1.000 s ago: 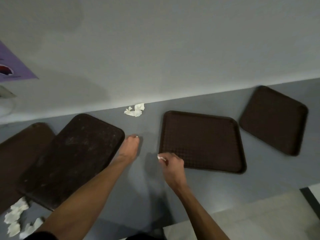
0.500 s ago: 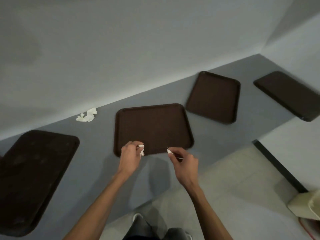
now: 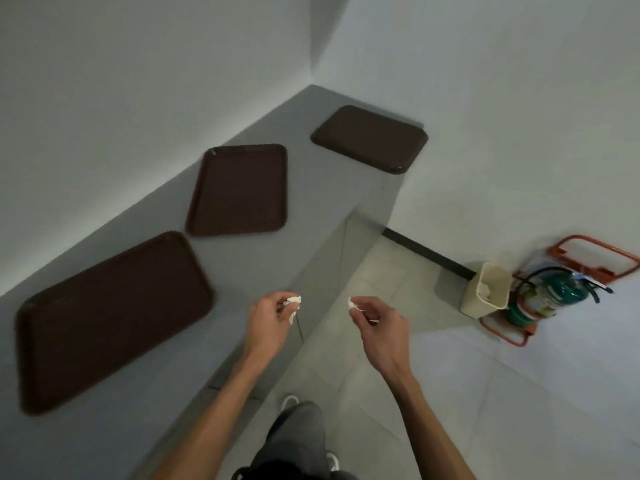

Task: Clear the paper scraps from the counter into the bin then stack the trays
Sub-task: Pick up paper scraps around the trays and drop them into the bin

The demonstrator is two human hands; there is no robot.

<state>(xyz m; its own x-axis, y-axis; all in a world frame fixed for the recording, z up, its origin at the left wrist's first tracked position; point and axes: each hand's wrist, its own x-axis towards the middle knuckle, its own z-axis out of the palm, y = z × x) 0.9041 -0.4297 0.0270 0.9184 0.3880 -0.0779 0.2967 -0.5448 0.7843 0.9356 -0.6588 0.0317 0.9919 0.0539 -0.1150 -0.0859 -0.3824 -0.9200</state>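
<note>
As L hand (image 3: 266,323), R hand (image 3: 379,325) pinch scraps (image 3: 293,301) at counter (image 3: 242,268) edge, bin (image 3: 486,289) across floor (image 3: 433,375)

Left hand (image 3: 266,320) pinches the left scrap (image 3: 293,301), right hand (image 3: 377,327) the right scrap (image 3: 352,303) — bin (image 3: 475,299) well apart.

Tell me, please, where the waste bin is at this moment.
In the head view, the small beige plastic bin stands on the tiled floor at the right, by the white wall, beside the green fire extinguisher.
</note>
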